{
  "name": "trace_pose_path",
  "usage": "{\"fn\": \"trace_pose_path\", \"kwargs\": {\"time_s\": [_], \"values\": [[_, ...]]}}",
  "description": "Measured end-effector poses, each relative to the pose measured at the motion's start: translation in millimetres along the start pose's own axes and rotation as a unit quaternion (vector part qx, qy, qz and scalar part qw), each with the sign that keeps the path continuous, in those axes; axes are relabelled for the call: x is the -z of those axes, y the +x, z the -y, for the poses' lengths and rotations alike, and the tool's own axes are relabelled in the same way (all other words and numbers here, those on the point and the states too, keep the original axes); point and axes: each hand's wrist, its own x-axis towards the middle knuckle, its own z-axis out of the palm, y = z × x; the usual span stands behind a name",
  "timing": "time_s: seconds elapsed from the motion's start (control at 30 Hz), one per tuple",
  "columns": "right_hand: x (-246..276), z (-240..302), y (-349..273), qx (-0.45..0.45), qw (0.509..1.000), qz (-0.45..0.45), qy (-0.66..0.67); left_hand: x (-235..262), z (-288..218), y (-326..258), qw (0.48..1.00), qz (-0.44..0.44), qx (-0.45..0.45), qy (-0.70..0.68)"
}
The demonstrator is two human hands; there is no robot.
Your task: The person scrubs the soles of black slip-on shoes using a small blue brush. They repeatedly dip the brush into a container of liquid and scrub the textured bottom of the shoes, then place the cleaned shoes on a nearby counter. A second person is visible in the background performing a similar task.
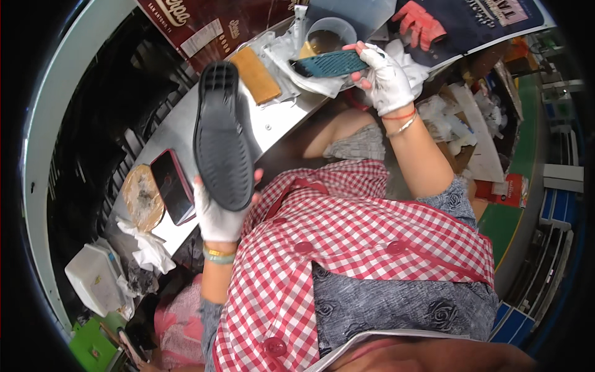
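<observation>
Gripping one black rubber shoe sole (221, 133) by its toe end, tread up, the white-gloved left hand (218, 214) holds it at about nine o'clock over the grey metal workbench (282, 121). At one o'clock the white-gloved right hand (385, 77) closes around one teal ridged brush-like block (330, 63), just beside one clear plastic tub (330, 32). One tan rectangular sponge block (256, 74) lies at twelve o'clock; one dark phone in a red case (173, 185) sits just left of the sole's lower end. Held only at one end, the long sole could flex or slip from the fabric glove and land on the phone.
</observation>
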Motion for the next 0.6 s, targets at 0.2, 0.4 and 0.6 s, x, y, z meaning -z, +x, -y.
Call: {"fn": "trace_pose_path", "kwargs": {"time_s": [0.2,0.4,0.6], "values": [[-87,7,-64,0.018,0.993,0.112,-0.011,-24,5,29,0.99,0.139,0.013,-0.017],[-111,-1,-72,0.034,0.993,0.113,0.024,-36,13,29,0.991,0.131,-0.019,0.025],[-109,-4,-74,0.029,0.993,0.113,-0.001,-38,20,25,0.992,0.093,-0.05,0.066]]}}
